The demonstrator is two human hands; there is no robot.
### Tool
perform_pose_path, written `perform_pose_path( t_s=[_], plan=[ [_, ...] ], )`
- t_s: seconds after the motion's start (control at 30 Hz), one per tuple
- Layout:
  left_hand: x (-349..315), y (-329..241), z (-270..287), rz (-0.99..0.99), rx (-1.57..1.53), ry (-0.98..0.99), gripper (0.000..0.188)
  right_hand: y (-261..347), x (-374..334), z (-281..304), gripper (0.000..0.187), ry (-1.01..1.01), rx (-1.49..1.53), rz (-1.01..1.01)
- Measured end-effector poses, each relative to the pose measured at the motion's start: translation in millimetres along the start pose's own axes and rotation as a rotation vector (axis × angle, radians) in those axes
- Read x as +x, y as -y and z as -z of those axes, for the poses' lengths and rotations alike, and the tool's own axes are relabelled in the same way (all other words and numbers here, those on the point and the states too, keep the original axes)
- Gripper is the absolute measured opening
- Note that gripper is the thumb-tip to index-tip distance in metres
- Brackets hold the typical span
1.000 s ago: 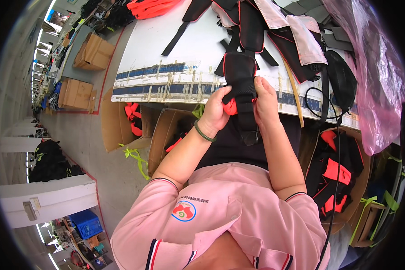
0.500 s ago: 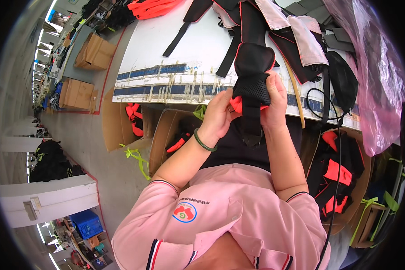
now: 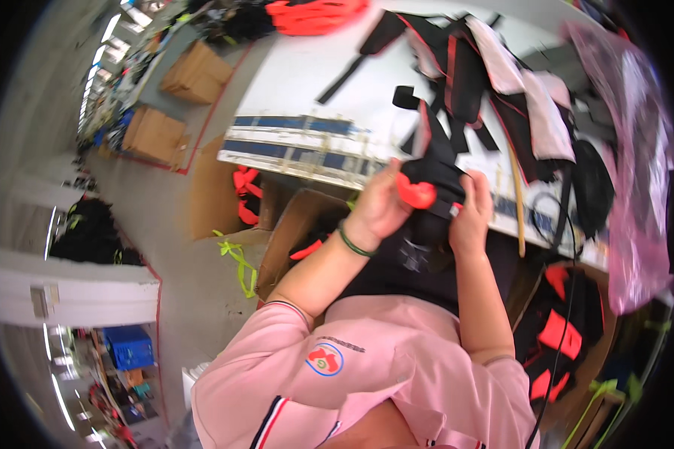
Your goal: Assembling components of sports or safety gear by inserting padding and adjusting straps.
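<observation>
The strap piece [image 3: 443,175] is between left hand [image 3: 382,206] and right hand [image 3: 470,213]; from it, strap pile [image 3: 462,78] on the table [image 3: 299,97] at twelve, stick [image 3: 518,206] at three, plastic sheet [image 3: 638,224] farther at three, carton [image 3: 208,200] at nine.

Black-and-red strap [image 3: 440,176] in 2 hands [image 3: 383,203]

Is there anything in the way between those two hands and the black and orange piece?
Nothing visible. The bare left hand holds the black and orange piece at its orange part, and the bare right hand is at the other side, though blur hides its exact contact.
</observation>
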State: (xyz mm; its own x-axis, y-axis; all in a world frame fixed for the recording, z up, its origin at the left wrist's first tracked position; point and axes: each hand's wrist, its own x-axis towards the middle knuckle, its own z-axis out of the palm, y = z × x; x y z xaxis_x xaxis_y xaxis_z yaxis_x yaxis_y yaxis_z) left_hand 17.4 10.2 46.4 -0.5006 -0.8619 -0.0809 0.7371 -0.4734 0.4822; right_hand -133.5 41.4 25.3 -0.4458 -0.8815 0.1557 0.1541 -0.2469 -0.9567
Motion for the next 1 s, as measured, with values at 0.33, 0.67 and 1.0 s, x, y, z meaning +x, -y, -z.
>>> perform_pose_path(
  t_s=[0.33,0.67,1.0],
  plan=[
    [0.4,-2.7,19.3,-0.082,0.125,-0.06,0.029,8.3,7.3,10.7,0.021,0.057,0.704,-0.627],
    [3.1,-10.7,-14.1,-0.066,0.013,-0.071,0.036,10.4,5.9,4.0,0.014,0.121,0.33,-0.251],
    [12.6,10.1,-29.7,-0.177,0.102,-0.409,0.028,-2.4,3.4,0.2,0.034,-0.005,0.15,-0.294]
  ],
)
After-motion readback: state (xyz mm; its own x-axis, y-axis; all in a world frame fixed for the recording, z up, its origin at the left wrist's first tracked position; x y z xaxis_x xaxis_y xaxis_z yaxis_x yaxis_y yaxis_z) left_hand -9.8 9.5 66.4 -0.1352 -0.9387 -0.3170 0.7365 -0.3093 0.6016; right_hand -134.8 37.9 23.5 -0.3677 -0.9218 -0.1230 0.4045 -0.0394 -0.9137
